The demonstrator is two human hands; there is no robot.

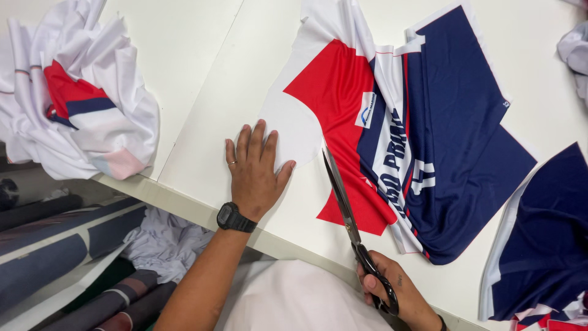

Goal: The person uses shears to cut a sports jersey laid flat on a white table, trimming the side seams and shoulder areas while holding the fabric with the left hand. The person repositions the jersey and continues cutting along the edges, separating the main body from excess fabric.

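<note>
Printed fabric [392, 122] in red, white and navy is spread on the desk [202, 73]. It is pinned flat by the left hand [254, 171], fingers spread. Scissors [346, 208] are gripped by the right hand [395, 294], blades parted at the near edge; most cutting seems left.

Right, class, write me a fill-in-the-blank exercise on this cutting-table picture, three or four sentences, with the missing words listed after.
1. The right hand holds a pair of ____.
2. The left hand lies flat on the ____ part of the printed fabric.
3. A black ____ sits on the left wrist.
4. A crumpled heap of cloth lies at the table's ____ edge.

Missing words: scissors; white; watch; left
</note>
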